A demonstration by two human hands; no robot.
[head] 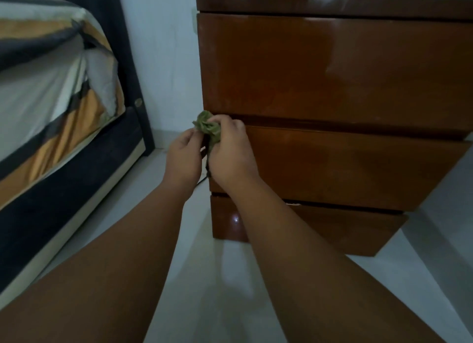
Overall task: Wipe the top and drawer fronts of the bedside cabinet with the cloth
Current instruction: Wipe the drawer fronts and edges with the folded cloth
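A glossy brown bedside cabinet [332,68] fills the upper right, with three drawer fronts stacked below its top edge. The middle drawer front [345,166] and the bottom one [332,227] stick out a little. A crumpled green cloth [207,125] is bunched at the left end of the gap between the top and middle drawers. My right hand [230,153] grips the cloth from the right, and my left hand [183,155] pinches it from the left. The cabinet's top surface is seen only as a thin edge.
A bed [51,107] with a striped grey, orange and white sheet and dark base stands on the left. A pale tiled floor [204,266] lies between bed and cabinet. A thin dark cord [202,180] hangs below my hands. A white wall [163,61] is behind.
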